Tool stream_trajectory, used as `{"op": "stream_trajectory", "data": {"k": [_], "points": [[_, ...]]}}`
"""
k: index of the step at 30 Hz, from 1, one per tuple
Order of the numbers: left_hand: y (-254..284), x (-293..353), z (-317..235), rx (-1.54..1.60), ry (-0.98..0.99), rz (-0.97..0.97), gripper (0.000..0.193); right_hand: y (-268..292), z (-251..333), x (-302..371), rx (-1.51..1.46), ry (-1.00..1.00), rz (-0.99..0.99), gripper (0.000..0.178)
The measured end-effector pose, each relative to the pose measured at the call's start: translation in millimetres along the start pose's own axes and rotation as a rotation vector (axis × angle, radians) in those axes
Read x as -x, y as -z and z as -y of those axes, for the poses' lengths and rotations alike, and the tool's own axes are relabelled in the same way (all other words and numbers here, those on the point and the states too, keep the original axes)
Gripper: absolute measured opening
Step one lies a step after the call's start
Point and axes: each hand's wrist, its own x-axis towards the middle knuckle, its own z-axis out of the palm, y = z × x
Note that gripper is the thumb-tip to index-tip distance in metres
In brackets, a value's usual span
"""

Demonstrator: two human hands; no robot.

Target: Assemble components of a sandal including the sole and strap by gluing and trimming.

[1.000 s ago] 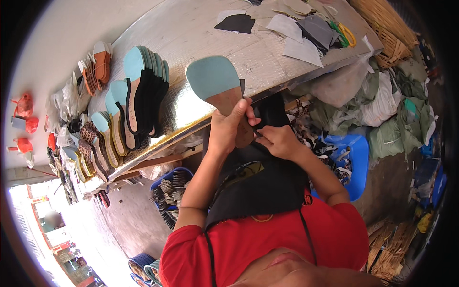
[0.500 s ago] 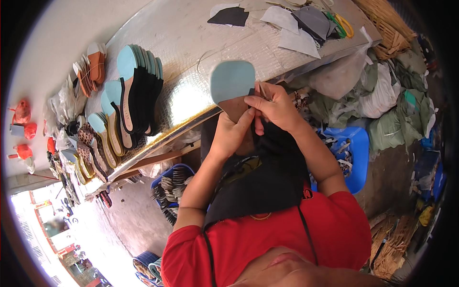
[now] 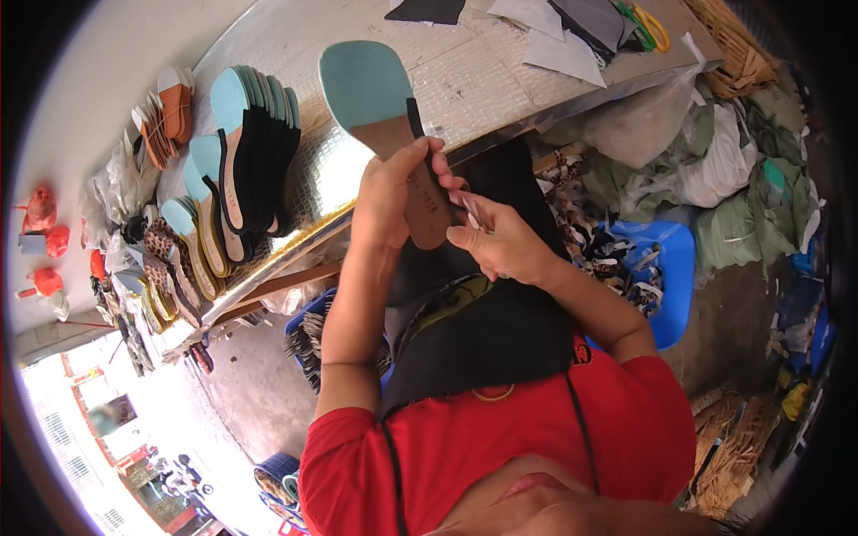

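White glare patches the worktable (image 3: 478, 94); fisheye corners are black.

this looks like a small shoemaking workshop: along a workbench (image 3: 483, 98) sit rows of teal-topped insoles (image 3: 234, 96) and tied brown bundles (image 3: 177, 114), with a single teal and brown insole (image 3: 365, 85) held up before it; cut grey and white pieces (image 3: 561, 55) lie by looped yellow handles (image 3: 665, 37) like those of scissors, a blue tub (image 3: 679, 279) holds patterned scraps (image 3: 645, 288), and bulging green sacks (image 3: 728, 237) crowd nearby
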Motion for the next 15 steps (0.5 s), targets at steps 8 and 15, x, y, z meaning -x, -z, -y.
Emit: {"op": "stream_trajectory", "data": {"k": [8,15], "points": [[11,4,-31,0.168,0.004,0.065,0.022,10,5,-3,1.14,0.807,-0.439,0.028],[5,4,-41,0.188,-0.03,0.12,0.021,-31,-23,-7,1.114,0.835,-0.378,0.029]]}}
